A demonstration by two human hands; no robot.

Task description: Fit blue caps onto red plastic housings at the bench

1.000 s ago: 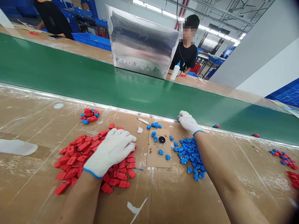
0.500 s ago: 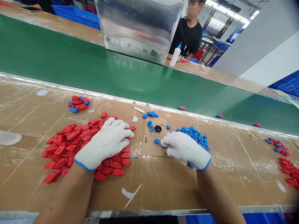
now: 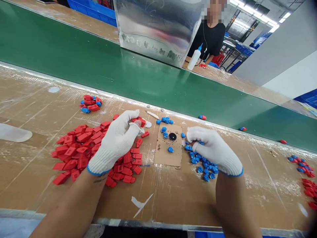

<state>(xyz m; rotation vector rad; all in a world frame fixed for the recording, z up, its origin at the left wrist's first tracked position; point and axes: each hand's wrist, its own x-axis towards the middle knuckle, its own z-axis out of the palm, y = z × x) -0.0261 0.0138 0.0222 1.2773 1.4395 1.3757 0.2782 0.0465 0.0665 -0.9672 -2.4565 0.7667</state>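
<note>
My left hand [image 3: 121, 135], in a white knitted glove with a blue cuff, is raised over the pile of red plastic pieces [image 3: 84, 140]. Its thumb and fingers are closed on a red plastic piece [image 3: 141, 122]. Over the small blue plastic pieces [image 3: 206, 167] hovers my right hand [image 3: 213, 147], gloved the same way. Its fingers are curled toward the thumb, and whatever is between them is hidden. Between the hands lies a cardboard square [image 3: 164, 157] with a round black disc [image 3: 172, 136] and several loose blue pieces on it.
A green conveyor belt [image 3: 148, 77] runs behind the work surface, carrying red-and-blue pieces [image 3: 202, 117]. Joined pieces [image 3: 91, 103] form a small heap at the back left. Across the belt stand a metal panel [image 3: 158, 33], a white bottle [image 3: 194, 59] and a person in black [image 3: 210, 39].
My left hand has lifted from the red pile and turned, now with a red piece in its fingers. My right hand has moved slightly up and right, and the blue pile is spread nearer me.
</note>
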